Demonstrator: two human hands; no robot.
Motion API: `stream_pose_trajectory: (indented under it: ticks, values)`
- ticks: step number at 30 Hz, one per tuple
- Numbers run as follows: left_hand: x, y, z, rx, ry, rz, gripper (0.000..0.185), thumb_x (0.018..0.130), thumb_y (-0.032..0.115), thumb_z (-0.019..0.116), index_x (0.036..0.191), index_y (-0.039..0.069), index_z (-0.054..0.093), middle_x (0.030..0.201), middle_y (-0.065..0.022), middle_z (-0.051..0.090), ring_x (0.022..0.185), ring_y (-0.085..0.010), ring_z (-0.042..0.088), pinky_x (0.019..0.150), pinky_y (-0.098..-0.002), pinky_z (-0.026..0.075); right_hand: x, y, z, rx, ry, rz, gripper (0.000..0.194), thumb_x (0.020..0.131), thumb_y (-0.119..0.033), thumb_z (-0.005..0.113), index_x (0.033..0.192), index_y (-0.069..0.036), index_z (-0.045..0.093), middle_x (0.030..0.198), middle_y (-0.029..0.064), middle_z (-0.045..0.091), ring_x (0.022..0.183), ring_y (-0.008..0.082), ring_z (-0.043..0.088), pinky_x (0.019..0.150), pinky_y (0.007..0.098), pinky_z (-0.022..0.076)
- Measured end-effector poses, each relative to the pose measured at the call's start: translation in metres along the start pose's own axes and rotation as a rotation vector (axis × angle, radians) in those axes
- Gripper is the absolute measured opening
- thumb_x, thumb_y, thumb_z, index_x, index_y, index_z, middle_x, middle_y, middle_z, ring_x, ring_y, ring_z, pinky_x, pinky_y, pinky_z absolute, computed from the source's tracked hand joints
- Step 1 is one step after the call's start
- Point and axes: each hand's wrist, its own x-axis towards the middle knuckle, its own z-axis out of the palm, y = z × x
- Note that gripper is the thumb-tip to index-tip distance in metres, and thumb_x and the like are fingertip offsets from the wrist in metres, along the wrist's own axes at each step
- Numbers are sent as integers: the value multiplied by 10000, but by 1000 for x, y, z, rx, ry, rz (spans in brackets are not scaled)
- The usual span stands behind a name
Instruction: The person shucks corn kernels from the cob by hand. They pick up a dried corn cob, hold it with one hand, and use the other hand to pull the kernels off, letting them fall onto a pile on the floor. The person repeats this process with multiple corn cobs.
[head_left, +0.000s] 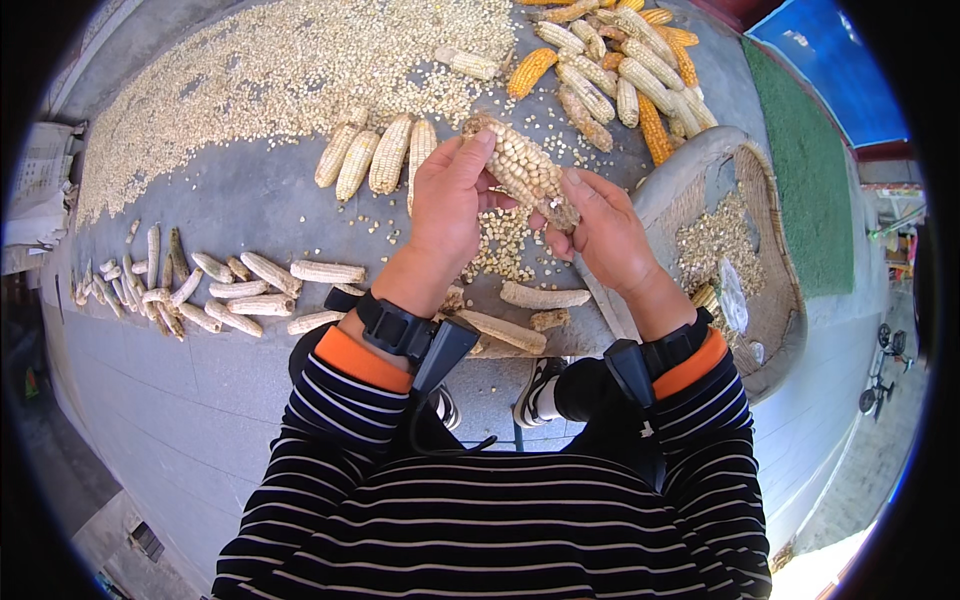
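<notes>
Between my two hands is a dried corn cob (523, 163) with pale kernels and brown, ragged ends. My left hand (455, 180) grips its upper left end, thumb pressed along the kernels. At the lower right end my right hand (602, 225) holds the cob with thumb and fingers. Below the cob lies a small pile of loose yellowish kernels (501, 244). Several unshelled pale cobs (390, 155) lie side by side just left of my left hand. Near the front edge, stripped cobs (544, 295) rest below my hands.
Loose kernels (300, 67) spread widely over the grey surface (247, 187) at the upper left. More stripped cobs (259, 305) lie along its front left edge. White and orange corn cobs (645, 67) are heaped at the upper right. A woven scoop-shaped basket (776, 247) with chaff and clear plastic stands at right.
</notes>
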Motion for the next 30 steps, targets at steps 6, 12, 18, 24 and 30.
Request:
stream_pose_trajectory:
  ticks: [6, 12, 18, 24, 30]
  values:
    - [1, 0, 6, -98, 1, 69, 192, 896, 200, 624, 970, 32, 570, 842, -61, 651, 670, -131, 629, 532, -255, 512, -3, 0, 3, -5, 7, -48, 298, 978, -264, 476, 1114, -14, 565, 774, 98, 635, 503, 98, 492, 434, 212, 361]
    - [-1, 2, 3, -76, -62, 73, 186, 910, 159, 604, 1040, 36, 555, 931, -48, 632, 810, -147, 622, 705, -310, 527, -5, -2, 3, -127, -39, -67, 295, 978, -251, 477, 1140, -17, 554, 774, 105, 631, 509, 106, 494, 430, 217, 356]
    - [-1, -3, 5, -38, -14, 103, 214, 878, 206, 652, 964, 30, 566, 801, -46, 644, 627, -118, 618, 493, -248, 493, -11, 4, 6, -389, 27, -184, 297, 988, -289, 467, 1122, -40, 555, 728, 63, 613, 465, 69, 471, 396, 198, 339]
    - [-3, -6, 7, 3, 29, 104, 208, 883, 215, 647, 948, 34, 569, 778, -45, 639, 616, -110, 614, 468, -238, 481, -8, 11, 7, -502, 112, -319, 256, 988, -270, 470, 1040, -39, 567, 652, 44, 589, 405, 56, 431, 368, 196, 327]
    - [-4, -7, 9, -23, 27, 149, 191, 885, 210, 643, 929, 37, 576, 768, -42, 637, 598, -106, 607, 451, -231, 466, -5, 12, 8, -299, 139, -214, 231, 993, -230, 455, 947, -32, 564, 624, 60, 587, 391, 70, 441, 348, 206, 320]
